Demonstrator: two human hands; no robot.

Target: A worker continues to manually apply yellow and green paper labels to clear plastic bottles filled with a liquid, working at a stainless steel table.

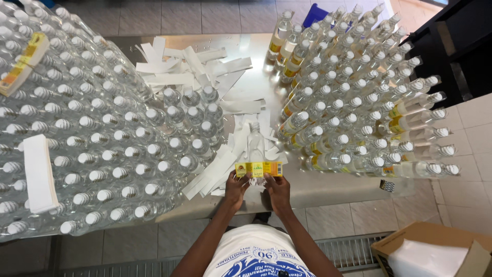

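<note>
A clear bottle (255,144) with a white cap lies on the steel table (318,187) in front of me. A yellow label (259,169) stretches across its lower part. My left hand (237,188) pinches the label's left end and my right hand (277,189) pinches its right end, both pressing it to the bottle. Many unlabelled clear bottles (102,138) stand to the left. Labelled bottles (359,102) with yellow labels stand packed together to the right.
White paper backing strips (189,64) lie scattered over the table's middle and around the bottle. A stack of yellow labels (20,64) and a white strip pile (38,174) rest on the left bottles. A cardboard box (435,251) sits on the tiled floor at lower right.
</note>
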